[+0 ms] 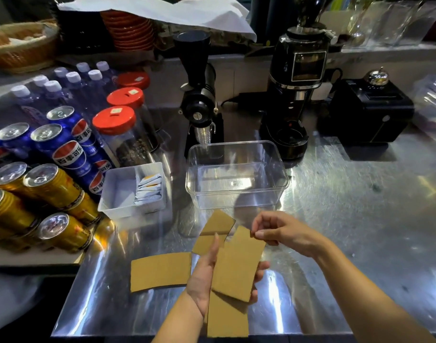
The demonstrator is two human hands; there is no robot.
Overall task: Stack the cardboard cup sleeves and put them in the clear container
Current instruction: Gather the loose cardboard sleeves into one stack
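Observation:
My left hand (204, 273) holds a flat brown cardboard cup sleeve (236, 266) upright in its palm. My right hand (281, 231) pinches that sleeve's upper right corner between thumb and fingertips. Another sleeve (160, 271) lies flat on the steel counter to the left. One more sleeve (217, 231) lies behind my left hand, and a further one (228, 320) lies under my left wrist at the counter's front edge. The clear container (236, 194) stands empty just beyond the sleeves, at the centre of the counter.
A white tray of sachets (118, 194) sits left of the container. Stacked soda cans (51, 184), red-lidded jars (118, 125) and water bottles fill the left side. Two black grinders (202, 100) (298, 95) and a black box (370, 112) stand behind.

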